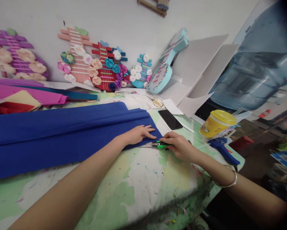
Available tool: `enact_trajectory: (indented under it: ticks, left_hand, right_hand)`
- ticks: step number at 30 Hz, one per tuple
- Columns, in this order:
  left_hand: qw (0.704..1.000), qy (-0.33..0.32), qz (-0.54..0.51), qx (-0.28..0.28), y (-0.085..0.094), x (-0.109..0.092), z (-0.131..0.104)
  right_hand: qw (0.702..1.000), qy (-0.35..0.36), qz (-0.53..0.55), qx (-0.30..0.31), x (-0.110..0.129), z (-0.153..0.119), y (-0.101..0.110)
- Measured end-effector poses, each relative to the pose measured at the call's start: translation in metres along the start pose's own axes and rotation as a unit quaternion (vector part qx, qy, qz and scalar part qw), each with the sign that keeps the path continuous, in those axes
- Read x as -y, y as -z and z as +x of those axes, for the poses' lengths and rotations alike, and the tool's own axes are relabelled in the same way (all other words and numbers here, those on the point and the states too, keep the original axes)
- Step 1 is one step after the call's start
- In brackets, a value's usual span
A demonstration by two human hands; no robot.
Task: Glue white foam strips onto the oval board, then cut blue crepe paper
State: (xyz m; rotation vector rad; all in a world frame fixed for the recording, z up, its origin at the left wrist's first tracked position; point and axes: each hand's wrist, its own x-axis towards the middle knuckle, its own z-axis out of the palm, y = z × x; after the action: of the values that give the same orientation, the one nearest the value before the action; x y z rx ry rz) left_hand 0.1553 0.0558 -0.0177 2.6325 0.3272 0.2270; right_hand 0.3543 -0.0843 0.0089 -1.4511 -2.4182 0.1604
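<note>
A long, folded dark blue sheet (pixel 68 131) that looks like crepe paper lies across the table. Near its right end, my left hand (pixel 141 134) rests flat on top with the fingers spread. My right hand (pixel 179 146) grips a green and black utility knife (pixel 161 144) just off the sheet's right corner. The knife's blade points left and lies along the near edge of the sheet, by the left fingertips. Part of the handle is hidden in the right palm.
A black phone (pixel 170 119) and gold-handled scissors (pixel 157 102) lie behind my hands. At right stand a yellow tub (pixel 217 123) and a blue glue gun (pixel 224 152). Flower-decorated guitar shapes (pixel 105 68) lean on the wall. Pink paper (pixel 37 95) lies at left.
</note>
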Motion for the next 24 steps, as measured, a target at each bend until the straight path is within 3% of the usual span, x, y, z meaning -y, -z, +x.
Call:
enact_trajectory:
  ticks: [13,24]
  left_hand:
    - [1.000,-0.006,-0.001,0.003,0.000,0.000,0.001]
    - [1.000,-0.003,-0.001,0.008,0.000,0.001,0.001]
  right_hand:
    - [0.999,-0.009,0.038,0.010,0.016,0.018,-0.010]
    - [0.999,-0.015,0.027,0.013,0.021,0.004,-0.003]
